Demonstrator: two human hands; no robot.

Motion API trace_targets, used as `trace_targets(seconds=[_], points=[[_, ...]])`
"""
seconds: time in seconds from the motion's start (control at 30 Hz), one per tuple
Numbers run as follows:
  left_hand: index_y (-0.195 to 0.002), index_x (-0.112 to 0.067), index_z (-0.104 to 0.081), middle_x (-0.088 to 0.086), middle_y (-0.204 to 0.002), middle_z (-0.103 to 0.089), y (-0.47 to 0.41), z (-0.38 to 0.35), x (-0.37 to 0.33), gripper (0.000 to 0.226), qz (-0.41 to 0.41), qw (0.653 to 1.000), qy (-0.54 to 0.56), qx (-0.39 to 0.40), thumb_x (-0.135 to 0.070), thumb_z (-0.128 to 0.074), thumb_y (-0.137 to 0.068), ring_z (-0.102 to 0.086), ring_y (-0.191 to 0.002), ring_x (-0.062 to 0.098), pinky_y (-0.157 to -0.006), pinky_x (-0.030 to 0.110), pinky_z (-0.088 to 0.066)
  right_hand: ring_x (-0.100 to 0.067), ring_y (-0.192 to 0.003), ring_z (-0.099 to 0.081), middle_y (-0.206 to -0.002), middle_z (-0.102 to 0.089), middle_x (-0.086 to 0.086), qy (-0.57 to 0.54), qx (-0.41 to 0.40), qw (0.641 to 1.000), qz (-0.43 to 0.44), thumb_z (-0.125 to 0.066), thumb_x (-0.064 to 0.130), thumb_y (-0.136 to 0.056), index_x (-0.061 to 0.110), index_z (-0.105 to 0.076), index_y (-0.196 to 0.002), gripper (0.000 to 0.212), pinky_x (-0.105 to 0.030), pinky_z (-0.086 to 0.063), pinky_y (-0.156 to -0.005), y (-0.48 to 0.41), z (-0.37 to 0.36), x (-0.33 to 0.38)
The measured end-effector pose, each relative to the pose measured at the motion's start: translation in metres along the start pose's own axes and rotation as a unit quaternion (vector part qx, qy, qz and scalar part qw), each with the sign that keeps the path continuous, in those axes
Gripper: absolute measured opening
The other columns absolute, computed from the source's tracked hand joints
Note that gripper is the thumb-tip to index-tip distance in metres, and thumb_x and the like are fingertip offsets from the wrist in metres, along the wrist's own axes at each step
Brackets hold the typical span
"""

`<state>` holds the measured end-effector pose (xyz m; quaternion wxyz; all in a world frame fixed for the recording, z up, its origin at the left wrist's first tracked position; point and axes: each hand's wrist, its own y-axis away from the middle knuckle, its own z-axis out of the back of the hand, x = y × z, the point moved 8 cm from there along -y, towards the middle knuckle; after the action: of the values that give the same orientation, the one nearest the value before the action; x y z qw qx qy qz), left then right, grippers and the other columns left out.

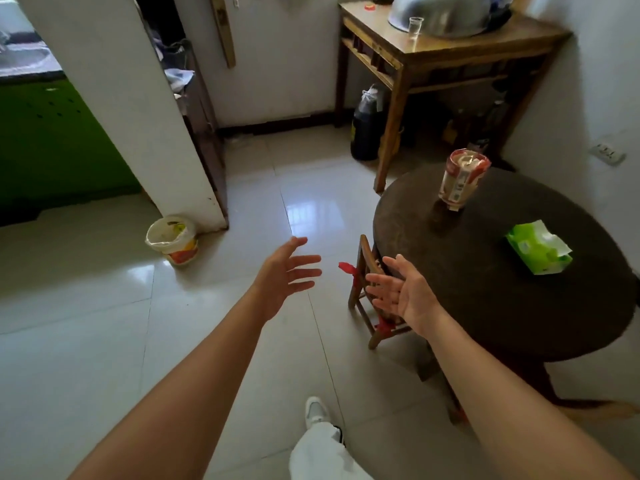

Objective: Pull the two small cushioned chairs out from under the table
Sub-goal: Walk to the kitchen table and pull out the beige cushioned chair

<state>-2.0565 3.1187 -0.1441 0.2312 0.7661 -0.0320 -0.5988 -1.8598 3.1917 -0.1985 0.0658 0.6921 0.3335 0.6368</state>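
Glossy pale tile floor [104,323] beneath dark round table [502,306]

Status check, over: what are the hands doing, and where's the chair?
Left hand, right hand open, empty. One chair tucked under round table, untouched; second not seen. Floor path clear.

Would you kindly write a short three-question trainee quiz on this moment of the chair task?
1. True or false: the right hand grips the small chair.
2. Which stands on the round table? A) jar B) bucket C) metal bowl
3. Fill in: the green tissue pack lies on the ____ table.

Key: 1 false, both hands open, the left hand over bare floor; 2 A; 3 round.
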Motion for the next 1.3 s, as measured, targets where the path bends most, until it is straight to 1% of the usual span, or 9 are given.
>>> trace_targets(seconds=[0.13, 0.37, 0.5, 0.6, 0.73, 0.9, 1.0, 1.07, 1.3], points=[[-0.134, -0.015, -0.045, 0.02, -0.128, -0.058, -0.074, 0.009, -0.02, 0.047, 0.027, 0.999, -0.031, 0.015, -0.041, -0.033, -0.097, -0.061, -0.104, 0.033, -0.091, 0.042, -0.048, -0.028, -0.105, -0.061, -0.115, -0.063, -0.004, -0.001, -0.028, 1.0, -0.013, -0.034, 0.051, -0.093, 0.028, -0.046, -0.126, 0.042, -0.041, -0.048, -0.089, -0.061, -0.008, 0.023], [-0.136, -0.016, -0.045, 0.017, -0.133, -0.056, -0.177, 0.012, -0.013, 0.047, 0.087, 0.993, -0.062, 0.04, -0.04, -0.036, -0.097, -0.057, -0.114, 0.034, -0.093, 0.043, -0.048, -0.027, -0.107, -0.058, -0.116, -0.063, -0.004, 0.006, -0.12, 0.991, -0.055, -0.039, 0.05, -0.092, 0.032, -0.053, -0.11, 0.029, -0.038, -0.045, -0.087, -0.129, 0.015, 0.026], [-0.137, -0.016, -0.043, 0.014, -0.134, -0.053, -0.228, 0.0, 0.019, 0.05, 0.12, 0.986, -0.097, 0.065, -0.041, -0.042, -0.094, -0.054, -0.118, 0.033, -0.095, 0.045, -0.047, -0.017, -0.104, -0.054, -0.112, -0.06, 0.004, 0.071, -0.183, 0.979, -0.056, -0.042, 0.046, -0.093, 0.032, -0.052, -0.111, 0.025, -0.035, -0.042, -0.088, -0.16, 0.041, 0.005], [-0.134, -0.017, -0.044, 0.012, -0.133, -0.052, -0.267, -0.018, 0.054, 0.049, 0.145, 0.976, -0.134, 0.097, -0.041, -0.047, -0.092, -0.054, -0.116, 0.03, -0.093, 0.042, -0.048, -0.011, -0.094, -0.052, -0.113, -0.057, 0.001, 0.146, -0.224, 0.962, -0.06, -0.049, 0.033, -0.093, 0.024, -0.05, -0.127, 0.035, -0.025, -0.044, -0.079, -0.189, 0.065, -0.017], [-0.136, -0.019, -0.04, 0.007, -0.132, -0.05, -0.318, -0.046, 0.112, 0.048, 0.183, 0.964, -0.154, 0.114, -0.03, -0.054, -0.092, -0.051, -0.118, 0.029, -0.097, 0.046, -0.046, -0.006, -0.083, -0.051, -0.122, -0.057, -0.004, 0.269, -0.233, 0.931, -0.079, -0.052, 0.022, -0.092, 0.019, -0.041, -0.137, 0.047, -0.019, -0.045, -0.068, -0.233, 0.088, -0.054], [-0.14, -0.023, -0.034, 0.002, -0.118, -0.047, -0.374, -0.076, 0.173, 0.056, 0.195, 0.964, -0.163, 0.073, -0.01, -0.056, -0.09, -0.049, -0.105, 0.02, -0.079, 0.036, -0.045, -0.024, -0.1, -0.063, -0.117, -0.061, -0.002, 0.391, -0.222, 0.885, -0.124, -0.052, 0.023, -0.091, 0.027, -0.037, -0.137, 0.049, -0.045, -0.055, -0.085, -0.282, 0.104, -0.095], [-0.144, -0.024, -0.027, 0.004, -0.127, -0.044, -0.397, -0.086, 0.202, 0.061, 0.219, 0.964, -0.142, 0.05, -0.012, -0.055, -0.091, -0.049, -0.117, 0.029, -0.09, 0.046, -0.046, -0.023, -0.088, -0.062, -0.099, -0.065, -0.002, 0.502, -0.248, 0.821, -0.112, -0.053, 0.025, -0.09, 0.024, -0.046, -0.129, 0.04, -0.041, -0.056, -0.077, -0.3, 0.107, -0.098], [-0.145, -0.027, -0.021, 0.007, -0.138, -0.041, -0.408, -0.091, 0.222, 0.065, 0.241, 0.962, -0.121, 0.039, -0.015, -0.055, -0.091, -0.046, -0.124, 0.032, -0.095, 0.052, -0.043, -0.023, -0.091, -0.058, -0.102, -0.064, -0.003, 0.551, -0.238, 0.792, -0.108, -0.057, 0.028, -0.086, 0.022, -0.047, -0.127, 0.043, -0.037, -0.053, -0.077, -0.309, 0.101, -0.103], [-0.143, -0.02, -0.02, 0.011, -0.12, -0.053, -0.428, -0.104, 0.262, 0.063, 0.236, 0.953, -0.19, -0.011, -0.025, -0.054, -0.091, -0.059, -0.093, 0.025, -0.059, 0.027, -0.051, -0.022, -0.101, -0.053, -0.126, -0.053, -0.006, 0.634, -0.252, 0.728, -0.064, -0.067, 0.027, -0.081, 0.019, -0.028, -0.141, 0.071, -0.032, -0.051, -0.082, -0.312, 0.092, -0.119]])
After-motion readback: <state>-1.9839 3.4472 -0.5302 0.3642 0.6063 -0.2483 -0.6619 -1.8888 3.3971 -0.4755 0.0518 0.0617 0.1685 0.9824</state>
